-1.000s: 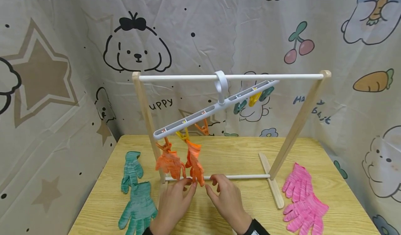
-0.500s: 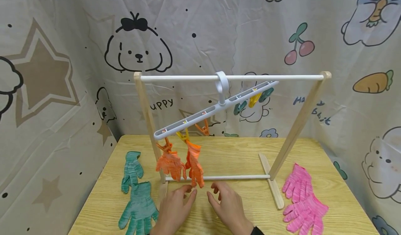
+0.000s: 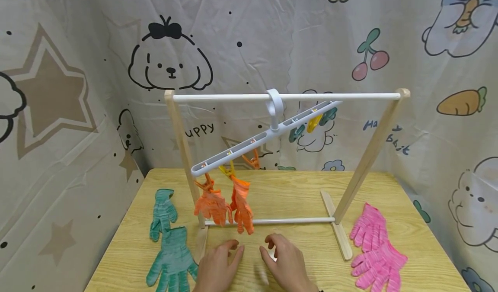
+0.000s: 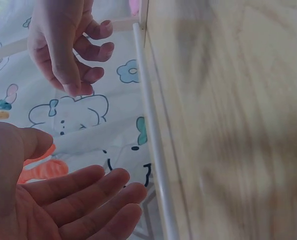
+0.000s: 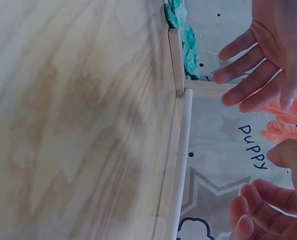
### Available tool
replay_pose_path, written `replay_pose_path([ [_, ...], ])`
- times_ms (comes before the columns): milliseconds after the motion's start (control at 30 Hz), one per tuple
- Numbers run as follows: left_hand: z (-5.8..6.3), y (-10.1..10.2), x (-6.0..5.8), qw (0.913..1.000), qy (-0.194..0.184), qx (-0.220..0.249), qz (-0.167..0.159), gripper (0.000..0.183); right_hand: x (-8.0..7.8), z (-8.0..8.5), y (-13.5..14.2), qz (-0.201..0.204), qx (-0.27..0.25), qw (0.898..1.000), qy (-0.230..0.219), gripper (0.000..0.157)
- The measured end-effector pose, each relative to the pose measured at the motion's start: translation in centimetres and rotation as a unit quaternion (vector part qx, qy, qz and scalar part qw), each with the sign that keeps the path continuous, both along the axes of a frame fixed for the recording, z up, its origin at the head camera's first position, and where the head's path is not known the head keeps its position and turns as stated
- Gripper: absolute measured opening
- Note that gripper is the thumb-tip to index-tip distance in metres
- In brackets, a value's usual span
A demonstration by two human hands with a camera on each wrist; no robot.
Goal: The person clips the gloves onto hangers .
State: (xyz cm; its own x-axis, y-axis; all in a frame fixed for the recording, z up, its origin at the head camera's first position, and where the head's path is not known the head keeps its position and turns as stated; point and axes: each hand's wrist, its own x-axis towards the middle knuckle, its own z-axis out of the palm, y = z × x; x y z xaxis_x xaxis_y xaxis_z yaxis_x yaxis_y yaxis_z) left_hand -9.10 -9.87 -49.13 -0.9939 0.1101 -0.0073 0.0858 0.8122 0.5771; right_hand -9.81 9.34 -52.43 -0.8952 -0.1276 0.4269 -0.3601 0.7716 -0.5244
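Observation:
Two orange gloves hang from clothespins at the left end of a grey hanger bar [image 3: 233, 152]. An orange clothespin [image 3: 208, 183] holds the left glove [image 3: 212, 205], and a yellow clothespin [image 3: 227, 170] holds the right glove [image 3: 242, 205]. Below them, over the table, is my left hand [image 3: 218, 264], its fingers loosely bent around nothing. My right hand [image 3: 285, 264] is to its right, apart from it, with relaxed fingers and no object in them. Both wrist views show bare palms, the left palm [image 4: 48, 205] and the right palm [image 5: 283, 210], apart from the gloves.
The hanger hooks on the white top rod [image 3: 334, 96] of a wooden stand [image 3: 363, 162]; it tilts up to the right. Free clothespins, such as a yellow clothespin [image 3: 314, 123], hang there. Green gloves [image 3: 173, 253] lie left, pink gloves [image 3: 379, 264] right. A white lower rod [image 3: 292, 220] crosses behind the hands.
Both hands have drawn back and down from the fingertips of the right orange glove, and their fingers have loosened. The gloves now hang free on the clothespins.

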Motion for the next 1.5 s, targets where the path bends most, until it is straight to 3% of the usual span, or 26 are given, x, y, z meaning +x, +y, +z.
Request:
replay_pose_path([
  [200, -0.8, 0.0, 0.5, 0.9995, -0.029, 0.003, 0.011, 0.063, 0.7, -0.4, 0.2, -0.004, 0.0, 1.0, -0.009, 0.017],
  [400, -1.4, -0.1, 0.7, 0.9991, -0.038, 0.015, 0.003, 0.06, 1.3, -0.6, 0.2, 0.002, -0.005, 1.0, -0.019, 0.02],
  [833, -1.2, -0.2, 0.9, 0.9989, -0.043, 0.017, 0.001, 0.058, 2.1, -1.6, 0.4, -0.018, -0.009, 0.999, -0.024, 0.018],
  [1200, -1.3, -0.7, 0.6, 0.9969, -0.073, 0.029, -0.006, 0.063, 2.3, -1.5, 0.2, -0.011, -0.021, 0.995, -0.092, 0.019],
  [1500, -1.3, -1.1, 0.6, 0.9972, -0.072, 0.022, 0.001, 0.064, 2.2, -1.6, -0.7, 0.0, -0.026, 0.998, -0.064, 0.02],
])
